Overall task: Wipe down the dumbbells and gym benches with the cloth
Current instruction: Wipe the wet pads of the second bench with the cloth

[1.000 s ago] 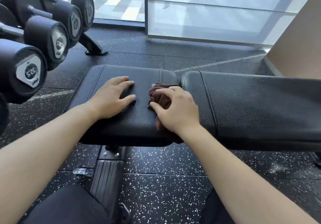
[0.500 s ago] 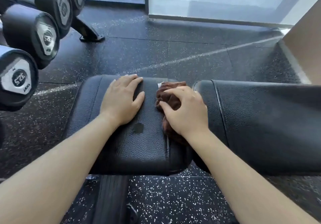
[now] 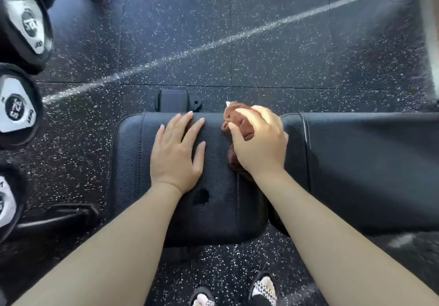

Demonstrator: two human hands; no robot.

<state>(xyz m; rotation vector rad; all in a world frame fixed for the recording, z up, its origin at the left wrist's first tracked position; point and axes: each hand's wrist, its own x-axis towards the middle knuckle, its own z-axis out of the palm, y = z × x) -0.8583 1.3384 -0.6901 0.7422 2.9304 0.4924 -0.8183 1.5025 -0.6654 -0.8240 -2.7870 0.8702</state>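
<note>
A black gym bench (image 3: 370, 163) of pebbled leatherette, in two rounded pads, runs lengthwise left to right over speckled rubber flooring (image 3: 213, 44). The left hand (image 3: 177, 150) lies flat, fingers spread, on the seat pad (image 3: 133, 163). The right hand (image 3: 260, 143) is closed on a bunched brown terry cloth (image 3: 234, 115) at the seam between the pads (a white tag pokes from its far end). Three black dumbbells (image 3: 17, 108) with grey end plates line the left edge.
</note>
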